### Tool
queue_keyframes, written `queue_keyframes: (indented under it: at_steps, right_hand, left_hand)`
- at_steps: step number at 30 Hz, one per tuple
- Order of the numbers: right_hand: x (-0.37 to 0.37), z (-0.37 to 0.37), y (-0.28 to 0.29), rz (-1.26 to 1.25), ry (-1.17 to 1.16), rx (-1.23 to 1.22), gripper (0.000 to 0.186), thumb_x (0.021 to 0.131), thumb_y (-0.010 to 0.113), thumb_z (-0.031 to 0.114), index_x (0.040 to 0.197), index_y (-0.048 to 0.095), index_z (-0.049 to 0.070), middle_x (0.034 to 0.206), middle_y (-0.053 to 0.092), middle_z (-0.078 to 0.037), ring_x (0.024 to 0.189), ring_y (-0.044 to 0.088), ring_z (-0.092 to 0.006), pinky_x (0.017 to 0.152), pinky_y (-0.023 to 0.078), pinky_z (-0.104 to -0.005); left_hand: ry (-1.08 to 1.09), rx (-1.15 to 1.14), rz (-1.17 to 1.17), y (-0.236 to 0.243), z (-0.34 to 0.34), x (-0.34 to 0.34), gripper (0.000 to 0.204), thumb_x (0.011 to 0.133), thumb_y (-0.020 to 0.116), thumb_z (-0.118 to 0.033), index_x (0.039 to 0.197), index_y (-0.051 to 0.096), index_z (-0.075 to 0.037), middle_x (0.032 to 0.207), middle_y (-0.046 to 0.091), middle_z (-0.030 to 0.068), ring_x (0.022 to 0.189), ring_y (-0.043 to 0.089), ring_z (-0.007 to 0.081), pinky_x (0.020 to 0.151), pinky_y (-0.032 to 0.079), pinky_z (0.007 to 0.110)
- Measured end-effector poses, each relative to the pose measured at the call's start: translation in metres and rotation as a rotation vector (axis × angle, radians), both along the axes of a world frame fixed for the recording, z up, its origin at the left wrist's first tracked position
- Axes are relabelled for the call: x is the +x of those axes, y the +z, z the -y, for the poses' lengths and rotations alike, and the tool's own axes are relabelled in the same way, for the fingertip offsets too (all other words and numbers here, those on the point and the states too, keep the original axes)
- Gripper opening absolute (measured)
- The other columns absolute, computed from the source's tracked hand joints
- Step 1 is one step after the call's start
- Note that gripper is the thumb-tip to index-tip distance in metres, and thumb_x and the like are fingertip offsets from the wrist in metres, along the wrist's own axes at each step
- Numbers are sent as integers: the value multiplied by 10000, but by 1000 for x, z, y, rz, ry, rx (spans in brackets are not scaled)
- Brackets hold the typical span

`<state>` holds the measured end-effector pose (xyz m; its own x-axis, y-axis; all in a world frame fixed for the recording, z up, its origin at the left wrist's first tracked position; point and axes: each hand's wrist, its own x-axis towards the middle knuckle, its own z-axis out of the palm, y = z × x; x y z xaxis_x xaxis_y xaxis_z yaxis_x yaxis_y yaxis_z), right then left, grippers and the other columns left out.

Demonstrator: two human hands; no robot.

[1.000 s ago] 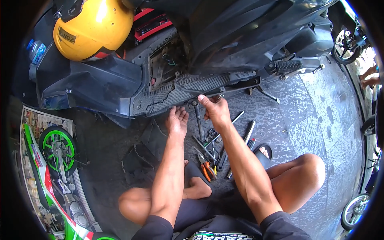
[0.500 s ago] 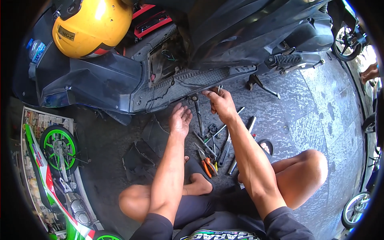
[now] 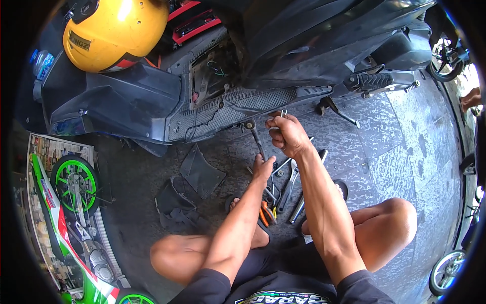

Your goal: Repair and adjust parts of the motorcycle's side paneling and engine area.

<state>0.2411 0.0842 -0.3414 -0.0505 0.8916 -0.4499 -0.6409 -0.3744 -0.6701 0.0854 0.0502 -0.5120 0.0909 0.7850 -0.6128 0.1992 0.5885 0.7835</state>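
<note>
A dark scooter's side stand (image 3: 256, 138) hangs down from below the textured footboard (image 3: 253, 100). My left hand (image 3: 263, 169) is closed round the lower end of that stand and hides its foot. Just right of the stand, my right hand (image 3: 289, 136) is closed in a fist on a small shiny metal piece (image 3: 284, 113). Only a looped end of it shows above the fingers; its kind I cannot make out. Below my hands lie orange-handled pliers (image 3: 267, 213) and an adjustable wrench (image 3: 288, 186).
Dark trim pieces (image 3: 201, 171) lie left of the tools. A yellow helmet (image 3: 114, 35) rests on the scooter near a red tool tray (image 3: 197, 28). At left stands a small green-wheeled motorbike (image 3: 75, 183). The scooter's centre stand (image 3: 340, 112) juts out at right.
My left hand has moved right and down from open air onto the lower side stand, which now tilts slightly more to the right. My right hand has shifted slightly right and down, still closed.
</note>
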Motion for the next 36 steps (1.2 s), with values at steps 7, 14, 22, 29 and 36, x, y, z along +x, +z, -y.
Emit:
queue_keyframes:
  at_steps: [7, 14, 22, 29, 36]
  right_hand:
    - [2, -4, -2, -390, -20, -10, 100, 837, 487, 48, 780, 539, -15, 603, 428, -10, 437, 329, -61, 365, 260, -214]
    - [10, 0, -5, -264, 30, 15, 79, 831, 495, 75, 803, 541, 17, 693, 534, -55, 485, 377, -77, 395, 288, -225]
    - [15, 3, -7, -438, 118, 83, 226, 822, 503, 361, 844, 455, 142, 821, 574, -65, 567, 383, -118, 527, 357, -276]
    - [7, 3, -7, -418, 80, 151, 389, 831, 529, 499, 826, 473, 113, 807, 564, -66, 559, 386, -136, 594, 383, -322]
    - [-2, 4, -5, -342, 24, 126, 448, 818, 552, 529, 888, 487, 92, 829, 519, -57, 643, 424, -164, 659, 396, -346]
  left_hand:
    - [154, -62, 617, 35, 1, 75, 537, 838, 668, -224, 1320, 451, -127, 1096, 576, 3, 940, 568, 97, 731, 500, 287]
    - [-518, 700, -94, 15, -24, 69, 433, 932, 524, -294, 1310, 454, -94, 1219, 582, 106, 1097, 582, 232, 872, 484, 352]
    - [-226, 241, -719, -2, -4, -25, 379, 903, 582, -293, 1168, 526, -28, 1057, 654, 248, 1009, 622, 434, 877, 485, 507]
    - [48, 820, -839, 47, 26, 6, 393, 861, 626, -163, 1207, 548, 8, 1043, 650, 192, 918, 650, 370, 822, 519, 447]
    - [247, 699, 141, 137, 39, 51, 300, 892, 666, -51, 1156, 540, 17, 915, 609, 38, 780, 564, 78, 701, 472, 215]
